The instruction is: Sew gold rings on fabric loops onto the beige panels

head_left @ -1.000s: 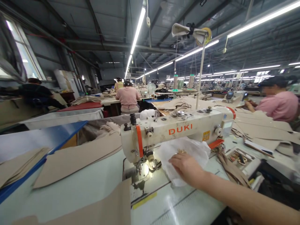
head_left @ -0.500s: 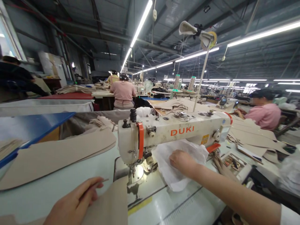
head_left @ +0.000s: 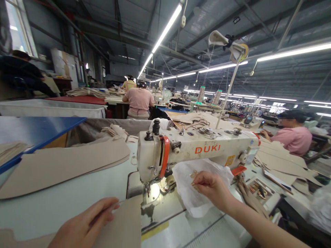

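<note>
A white DUKI sewing machine (head_left: 207,148) stands on the pale table (head_left: 64,203) in front of me. My right hand (head_left: 210,187) hovers over a clear plastic bag (head_left: 188,193) under the machine's arm, its fingers pinched on a small gold-coloured metal piece (head_left: 194,175). My left hand (head_left: 85,225) rests at the near edge on a beige fabric piece (head_left: 124,227), thumb and fingers closed on its edge. The needle area (head_left: 152,189) is lit by a small lamp.
A long beige fabric stack (head_left: 64,165) lies left of the machine, with a blue board (head_left: 33,131) beyond. Brown straps (head_left: 250,199) and a tray of small tools (head_left: 258,189) sit at right. Other people sew at tables behind and to the right.
My right hand lifted off the plastic bag and now pinches a small gold piece. My left hand came into view at the near edge and holds the beige fabric.
</note>
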Tool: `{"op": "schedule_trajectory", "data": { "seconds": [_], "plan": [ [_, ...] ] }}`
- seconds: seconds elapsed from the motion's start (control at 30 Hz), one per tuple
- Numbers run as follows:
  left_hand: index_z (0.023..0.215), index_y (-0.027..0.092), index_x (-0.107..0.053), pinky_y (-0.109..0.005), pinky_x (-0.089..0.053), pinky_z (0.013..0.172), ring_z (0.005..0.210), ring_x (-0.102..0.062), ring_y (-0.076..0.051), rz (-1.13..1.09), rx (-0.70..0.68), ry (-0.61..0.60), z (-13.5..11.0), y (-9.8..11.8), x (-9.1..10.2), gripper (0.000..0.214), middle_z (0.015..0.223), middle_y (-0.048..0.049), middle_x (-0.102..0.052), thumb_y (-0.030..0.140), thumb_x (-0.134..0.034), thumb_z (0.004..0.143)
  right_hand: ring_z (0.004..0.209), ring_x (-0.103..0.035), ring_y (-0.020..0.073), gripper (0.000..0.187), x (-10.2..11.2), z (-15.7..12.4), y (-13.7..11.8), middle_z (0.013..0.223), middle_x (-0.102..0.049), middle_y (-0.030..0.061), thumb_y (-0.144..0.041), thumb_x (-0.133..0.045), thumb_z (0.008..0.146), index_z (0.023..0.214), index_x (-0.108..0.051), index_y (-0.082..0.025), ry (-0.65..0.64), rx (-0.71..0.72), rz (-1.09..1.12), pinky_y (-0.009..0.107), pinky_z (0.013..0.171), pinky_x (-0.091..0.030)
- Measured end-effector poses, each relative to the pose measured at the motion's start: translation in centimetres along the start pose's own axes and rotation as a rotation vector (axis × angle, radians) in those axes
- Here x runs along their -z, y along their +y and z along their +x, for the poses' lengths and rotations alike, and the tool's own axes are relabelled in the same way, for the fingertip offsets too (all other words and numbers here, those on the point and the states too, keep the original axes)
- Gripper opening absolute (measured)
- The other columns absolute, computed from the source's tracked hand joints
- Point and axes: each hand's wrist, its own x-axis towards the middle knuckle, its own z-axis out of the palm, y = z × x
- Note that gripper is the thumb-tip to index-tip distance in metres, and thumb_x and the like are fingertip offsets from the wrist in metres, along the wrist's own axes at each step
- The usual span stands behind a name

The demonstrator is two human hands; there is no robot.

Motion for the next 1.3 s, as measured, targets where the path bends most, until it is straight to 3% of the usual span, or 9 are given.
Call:
{"op": "schedule_trajectory", "data": {
  "seconds": [0.13, 0.23, 0.43, 0.63, 0.8, 0.97, 1.17, 1.3],
  "plan": [
    [0.083, 0.032, -0.074, -0.024, -0.056, 0.076, 0.075, -0.073, -0.022, -0.018, -0.037, -0.097, -0.4, 2.6, 1.3, 0.025, 0.083, 0.0054, -0.077, 0.043, -0.053, 0.077, 0.072, -0.063, 0.0169, 0.023, -0.5, -0.9, -1.8, 0.076, -0.068, 0.005, -0.037, -0.06, 0.082, 0.073, -0.067, -0.018, -0.056, -0.019, 0.245, 0.027, 0.067, -0.049],
    [0.084, 0.03, -0.075, -0.022, -0.054, 0.079, 0.082, -0.072, -0.02, -0.049, -0.081, -0.135, -0.9, 4.5, 2.1, 0.024, 0.088, 0.0037, -0.077, 0.039, -0.052, 0.08, 0.071, -0.063, 0.0168, 0.023, -2.1, -1.4, -3.5, 0.074, -0.069, 0.0036, -0.042, -0.071, 0.075, 0.074, -0.072, -0.019, -0.174, -0.15, 0.499, 0.028, 0.069, -0.049],
    [0.088, 0.026, -0.073, -0.019, -0.051, 0.078, 0.081, -0.07, -0.017, -0.105, -0.203, -0.204, -2.5, 6.5, 2.4, 0.021, 0.086, 0.0007, -0.076, 0.03, -0.051, 0.087, 0.07, -0.064, 0.0154, 0.033, -8.2, -1.0, -6.4, 0.077, -0.07, 0.003, -0.037, -0.086, 0.056, 0.079, -0.075, -0.017, -0.394, -0.344, 0.839, 0.029, 0.073, -0.049],
    [0.091, 0.026, -0.072, -0.02, -0.049, 0.076, 0.077, -0.068, -0.016, -0.163, -0.205, -0.243, -3.2, 6.9, 2.4, 0.019, 0.084, 0.0, -0.074, 0.027, -0.053, 0.089, 0.059, -0.061, 0.0132, 0.04, -12.7, 0.3, -6.8, 0.067, -0.068, 0.001, -0.041, -0.089, 0.045, 0.072, -0.073, -0.016, -0.39, -0.381, 0.905, 0.027, 0.064, -0.049],
    [0.089, 0.028, -0.073, -0.02, -0.048, 0.073, 0.076, -0.067, -0.017, -0.239, -0.134, -0.238, -2.9, 6.7, 2.4, 0.018, 0.083, 0.0014, -0.074, 0.027, -0.055, 0.087, 0.057, -0.059, 0.0129, 0.042, -13.4, 0.7, -6.6, 0.065, -0.067, 0.0013, -0.047, -0.087, 0.048, 0.072, -0.073, -0.016, -0.368, -0.37, 0.883, 0.026, 0.061, -0.049],
    [0.086, 0.025, -0.074, -0.021, -0.047, 0.065, 0.07, -0.065, -0.017, -0.333, 0.059, -0.249, -2.4, 6.8, 2.5, 0.018, 0.077, 0.0007, -0.073, 0.029, -0.056, 0.082, 0.06, -0.059, 0.0147, 0.038, -13.5, 0.7, -6.3, 0.064, -0.066, 0.0018, -0.052, -0.083, 0.056, 0.072, -0.074, -0.017, -0.354, -0.307, 0.842, 0.027, 0.062, -0.049],
    [0.08, 0.022, -0.074, -0.023, -0.045, 0.062, 0.065, -0.06, -0.017, -0.379, 0.138, -0.297, -2.2, 7.0, 2.3, 0.019, 0.068, 0.0, -0.068, 0.029, -0.057, 0.079, 0.069, -0.061, 0.0175, 0.031, -13.2, 0.6, -6.3, 0.073, -0.068, 0.0034, -0.053, -0.077, 0.066, 0.072, -0.076, -0.022, -0.26, -0.107, 0.752, 0.027, 0.065, -0.051],
    [0.078, 0.019, -0.073, -0.023, -0.045, 0.061, 0.061, -0.057, -0.015, -0.537, 0.215, -0.369, -2.1, 6.6, 1.7, 0.019, 0.063, 0.0004, -0.065, 0.033, -0.059, 0.077, 0.064, -0.061, 0.0165, 0.037, -13.2, 0.5, -6.4, 0.068, -0.067, 0.0032, -0.056, -0.074, 0.069, 0.078, -0.076, -0.021, -0.349, -0.188, 0.801, 0.027, 0.063, -0.051]
  ]
}}
